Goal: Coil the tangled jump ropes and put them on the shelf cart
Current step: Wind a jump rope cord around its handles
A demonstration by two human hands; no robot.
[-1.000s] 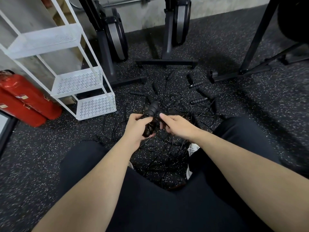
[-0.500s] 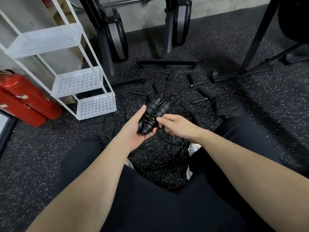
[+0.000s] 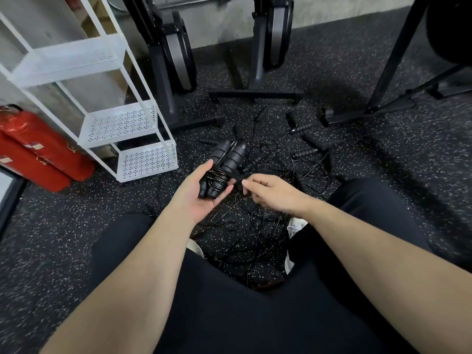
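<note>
Leftmost, the white shelf cart (image 3: 132, 123) stands on the floor. Next, the left hand (image 3: 198, 192) cradles and grips a coiled jump rope (image 3: 222, 167); the right hand (image 3: 270, 190) pinches its cord above the tangled ropes (image 3: 268, 213).

A matt black, ribbed foam-like finish was shown by the handles (image 3: 227, 159), and a thin glossy cord (image 3: 217, 175) was wound round them. The cart (image 3: 122, 121) was seen in white painted, perforated metal. The floor (image 3: 383, 154) was rendered in rough, speckled rubber. The cylinders (image 3: 38, 149) were finished in glossy red.
</note>
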